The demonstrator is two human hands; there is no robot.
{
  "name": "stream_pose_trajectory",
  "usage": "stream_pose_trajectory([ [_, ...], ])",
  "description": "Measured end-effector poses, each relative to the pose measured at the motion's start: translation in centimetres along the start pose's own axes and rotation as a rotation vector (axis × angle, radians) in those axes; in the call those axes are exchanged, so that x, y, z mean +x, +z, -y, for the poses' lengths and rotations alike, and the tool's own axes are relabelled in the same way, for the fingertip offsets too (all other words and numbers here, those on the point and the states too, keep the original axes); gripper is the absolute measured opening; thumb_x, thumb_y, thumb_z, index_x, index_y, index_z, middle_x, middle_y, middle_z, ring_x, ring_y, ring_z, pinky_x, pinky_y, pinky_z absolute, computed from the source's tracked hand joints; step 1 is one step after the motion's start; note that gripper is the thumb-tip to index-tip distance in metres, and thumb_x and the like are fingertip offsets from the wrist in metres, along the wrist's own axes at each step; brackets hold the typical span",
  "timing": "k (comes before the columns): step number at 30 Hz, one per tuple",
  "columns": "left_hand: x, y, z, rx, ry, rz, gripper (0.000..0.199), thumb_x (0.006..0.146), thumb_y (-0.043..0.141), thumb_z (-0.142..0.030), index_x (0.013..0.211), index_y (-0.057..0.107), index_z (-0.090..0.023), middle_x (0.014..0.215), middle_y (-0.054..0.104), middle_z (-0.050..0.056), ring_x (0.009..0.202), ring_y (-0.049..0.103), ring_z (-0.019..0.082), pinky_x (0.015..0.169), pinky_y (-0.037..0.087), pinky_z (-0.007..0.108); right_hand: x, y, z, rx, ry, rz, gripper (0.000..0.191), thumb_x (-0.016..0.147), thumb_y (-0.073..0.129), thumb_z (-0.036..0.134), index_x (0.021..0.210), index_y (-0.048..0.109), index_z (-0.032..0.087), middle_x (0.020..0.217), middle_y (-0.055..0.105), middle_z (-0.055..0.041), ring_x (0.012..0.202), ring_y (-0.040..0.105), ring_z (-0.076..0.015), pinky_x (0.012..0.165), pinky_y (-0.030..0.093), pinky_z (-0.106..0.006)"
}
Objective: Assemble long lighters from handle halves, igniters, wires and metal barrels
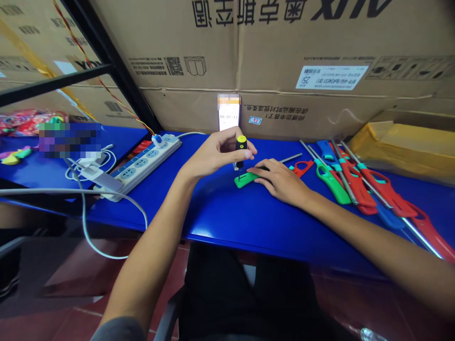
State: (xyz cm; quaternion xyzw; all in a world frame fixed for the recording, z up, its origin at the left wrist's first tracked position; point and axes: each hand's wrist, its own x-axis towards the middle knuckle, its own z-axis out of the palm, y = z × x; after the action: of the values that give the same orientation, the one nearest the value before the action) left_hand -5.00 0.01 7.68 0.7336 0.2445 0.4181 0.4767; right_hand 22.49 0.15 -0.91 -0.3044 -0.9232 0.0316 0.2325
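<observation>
Left grip (218,154) holds screwdriver (241,150) at green handle (245,180), carton (213,78) standing behind.

Smooth plastic forms the green lighter (244,180) at centre frame and the screwdriver's (241,148) handle. At right, the piled lighters (359,192) pair plastic bodies with shiny metal tubes. The bench (213,215) looks smooth and glossy; the cardboard box (270,49) across the top, matt paperboard; the power strip (145,166) at left, smooth plastic.

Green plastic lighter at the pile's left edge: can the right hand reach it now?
Probably yes: that lighter lies nearby, mostly uncovered, though the right hand holds a green plastic handle.
</observation>
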Motion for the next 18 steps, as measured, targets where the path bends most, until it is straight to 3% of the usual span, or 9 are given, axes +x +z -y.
stream_pose_trajectory([
  [5,0.2,1.4,0.3,-0.126,-0.108,0.05,0.052,0.102,0.085,-0.062,0.104,0.049,-0.025,0.098,0.086,0.008,0.092,0.087,0.023,0.08,0.067,0.032,0.0,0.2,-0.1,-0.011,-0.008,0.004,0.036,0.119,0.058,0.032,0.147,0.079,0.025,0.134,0.077,-0.0157,0.12,0.071,-0.0347,0.11,0.063,-0.06],
  [9,0.3,1.5,0.2,-0.089,-0.111,0.063,0.048,0.107,0.076,-0.066,0.117,0.057,-0.023,0.094,0.083,0.006,0.087,0.085,0.02,0.078,0.066,0.031,0.1,0.1,0.0,-0.017,0.002,0.005,0.035,0.118,0.058,0.032,0.146,0.08,0.03,0.134,0.076,-0.0141,0.121,0.071,-0.0349,0.111,0.062,-0.061],
  [13,0.1,0.9,0.3,-0.015,-0.092,0.049,0.043,0.111,0.072,-0.064,0.115,0.064,-0.021,0.079,0.071,-0.001,0.073,0.075,0.014,0.07,0.057,0.026,0.1,-0.1,0.0,0.0,0.008,0.018,0.039,0.119,0.058,0.035,0.152,0.078,0.033,0.134,0.075,-0.0133,0.123,0.07,-0.0346,0.112,0.063,-0.06],
  [18,-0.2,0.1,0.4,-0.042,-0.158,0.113,0.037,0.11,0.073,-0.056,0.122,0.071,-0.021,0.096,0.08,0.005,0.096,0.082,0.02,0.08,0.062,0.029,0.1,-0.2,0.0,-0.001,0.011,0.026,0.038,0.118,0.058,0.034,0.151,0.078,0.032,0.136,0.076,-0.0141,0.123,0.071,-0.0353,0.112,0.062,-0.061],
])
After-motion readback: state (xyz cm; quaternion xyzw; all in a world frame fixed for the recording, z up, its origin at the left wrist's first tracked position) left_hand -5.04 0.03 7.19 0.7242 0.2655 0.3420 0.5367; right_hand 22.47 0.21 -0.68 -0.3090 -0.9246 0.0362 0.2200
